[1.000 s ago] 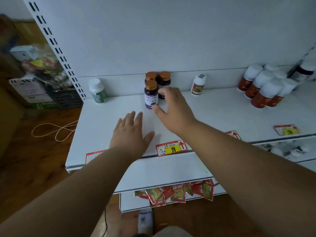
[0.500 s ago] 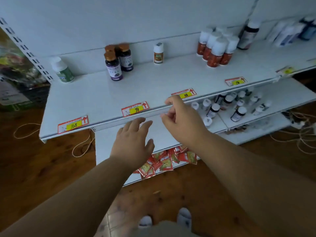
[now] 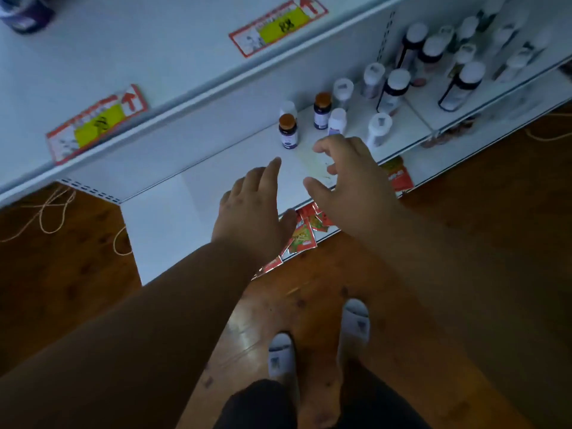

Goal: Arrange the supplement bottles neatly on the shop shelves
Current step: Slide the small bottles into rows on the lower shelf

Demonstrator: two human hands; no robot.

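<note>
The lower shelf (image 3: 216, 168) under the spread fingers (image 3: 272, 168) of the left hand is showing smooth, matt white painted metal. Just beyond the right hand's fingertips (image 3: 322, 147), a brown-capped bottle (image 3: 288, 131) is looking like dark glossy plastic or glass, which one cannot be told; its white-capped neighbours (image 3: 378, 128) are wearing matt plastic lids. Below the fingers, red sachets (image 3: 301, 236) are glinting like shiny foil. The floor (image 3: 62, 274) is appearing as glossy, varnished wood. Above the fingers, price tags (image 3: 96, 125) are looking like printed paper.
</note>
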